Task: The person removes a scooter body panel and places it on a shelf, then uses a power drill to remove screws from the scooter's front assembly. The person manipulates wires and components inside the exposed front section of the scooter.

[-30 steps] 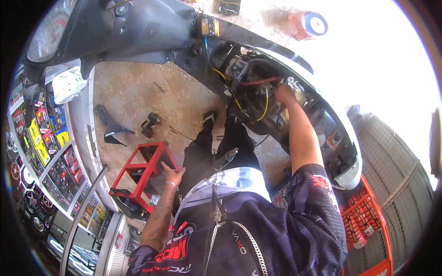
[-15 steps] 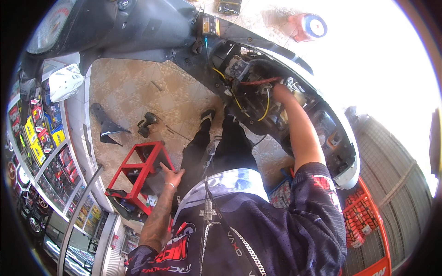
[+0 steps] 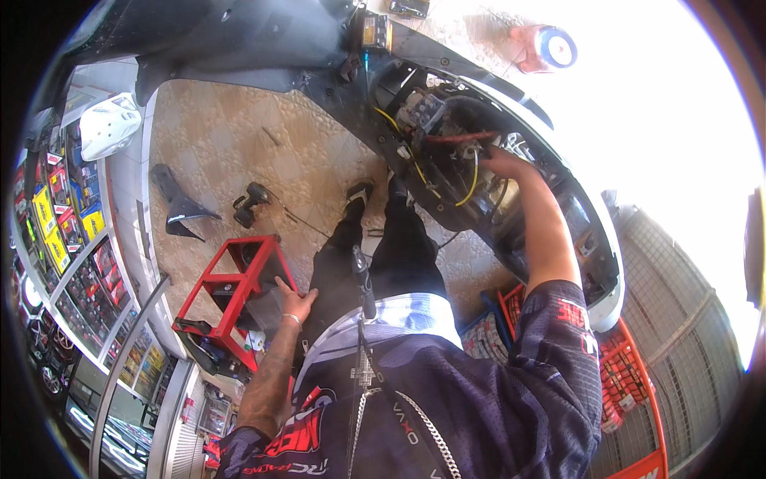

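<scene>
A scooter (image 3: 335,104) stands across the top with its seat area uncovered, showing the inner parts. My right hand (image 3: 507,165) reaches into this bay, its fingers drawn together among the parts beside a red hose (image 3: 463,138) and a yellow tube (image 3: 474,182). What the fingertips grip is hidden. My left hand (image 3: 298,303) hangs by the edge of a red metal stool-like cart (image 3: 257,259), fingers apart and holding nothing. A small box-shaped battery (image 3: 377,33) rests on the scooter's floorboard, with a blue-tipped cable near it.
On the tiled floor lie a cordless power tool (image 3: 251,205) and a black plastic panel (image 3: 182,203). A red-and-white container (image 3: 544,48) stands beyond the scooter. Glass display shelves (image 3: 76,231) line the left; an orange rack (image 3: 634,383) with red packages stands at right.
My right hand has drawn back slightly and shows more of its fingers. The view has shifted a little. My left hand stays beside the cart.
</scene>
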`<move>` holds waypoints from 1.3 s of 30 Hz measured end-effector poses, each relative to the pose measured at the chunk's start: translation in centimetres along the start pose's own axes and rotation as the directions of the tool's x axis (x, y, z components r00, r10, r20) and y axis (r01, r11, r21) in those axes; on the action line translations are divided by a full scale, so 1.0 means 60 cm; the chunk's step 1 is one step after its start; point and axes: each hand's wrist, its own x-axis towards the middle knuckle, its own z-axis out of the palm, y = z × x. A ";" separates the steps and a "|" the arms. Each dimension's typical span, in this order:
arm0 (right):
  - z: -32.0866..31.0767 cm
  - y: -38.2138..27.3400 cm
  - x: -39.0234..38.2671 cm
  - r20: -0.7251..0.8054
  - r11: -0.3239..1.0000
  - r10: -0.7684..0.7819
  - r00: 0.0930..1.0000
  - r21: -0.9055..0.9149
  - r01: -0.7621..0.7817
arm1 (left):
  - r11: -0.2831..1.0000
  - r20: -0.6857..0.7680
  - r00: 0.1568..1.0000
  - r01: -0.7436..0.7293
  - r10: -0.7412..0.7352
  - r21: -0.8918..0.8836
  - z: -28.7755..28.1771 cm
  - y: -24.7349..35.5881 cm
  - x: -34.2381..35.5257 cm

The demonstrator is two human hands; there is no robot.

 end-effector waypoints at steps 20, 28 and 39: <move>-0.020 -0.062 -0.042 -0.046 0.957 0.024 0.999 -0.288 -0.037 | 0.944 -0.183 0.950 -0.200 0.252 0.263 0.033 -0.059 0.050; -0.020 -0.059 -0.040 -0.035 0.943 0.010 0.999 -0.332 -0.021 | 0.959 -0.158 0.965 -0.171 0.209 0.226 0.037 -0.069 0.058; -0.034 -0.073 -0.048 -0.014 0.947 0.046 0.999 -0.318 -0.048 | 0.969 -0.163 0.967 -0.163 0.194 0.187 0.042 -0.047 0.043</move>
